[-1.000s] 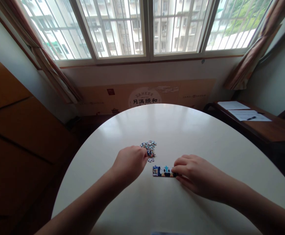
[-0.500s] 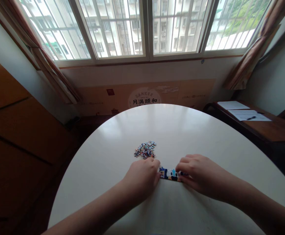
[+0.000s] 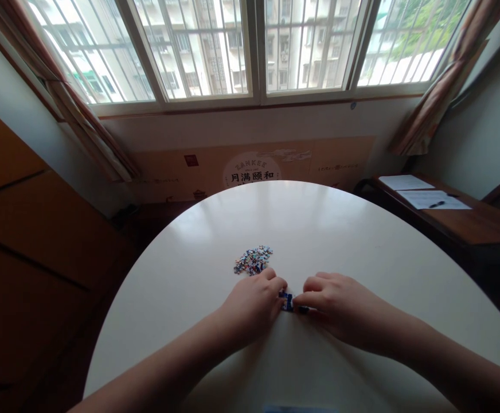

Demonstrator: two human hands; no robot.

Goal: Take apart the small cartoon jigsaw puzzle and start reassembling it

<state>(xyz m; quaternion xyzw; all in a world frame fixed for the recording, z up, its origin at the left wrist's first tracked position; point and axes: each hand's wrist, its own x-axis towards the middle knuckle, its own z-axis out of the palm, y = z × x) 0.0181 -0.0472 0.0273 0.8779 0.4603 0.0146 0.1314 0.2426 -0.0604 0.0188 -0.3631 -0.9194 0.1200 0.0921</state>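
Note:
A short strip of joined jigsaw puzzle pieces (image 3: 288,302), dark blue with lighter patches, lies flat on the white round table (image 3: 215,229). My left hand (image 3: 254,299) is closed at the strip's left end, with thumb and fingers against its edge. From the other side my right hand (image 3: 336,304) has its fingers closed over the strip's right part, covering most of it. Only a small stretch shows between the two hands. Just beyond my left hand sits a heap of loose puzzle pieces (image 3: 252,261).
At the bottom edge, a bluish flat thing (image 3: 299,409) is only partly in view. A wooden desk (image 3: 486,221) with paper sheets (image 3: 433,199) and a pen stands at right. Behind the table is a printed cardboard panel (image 3: 159,166) below the barred window.
My right hand has moved left along the strip, closer to my left hand, so less of the strip shows. The view has shifted slightly, and a bluish edge now appears at the bottom.

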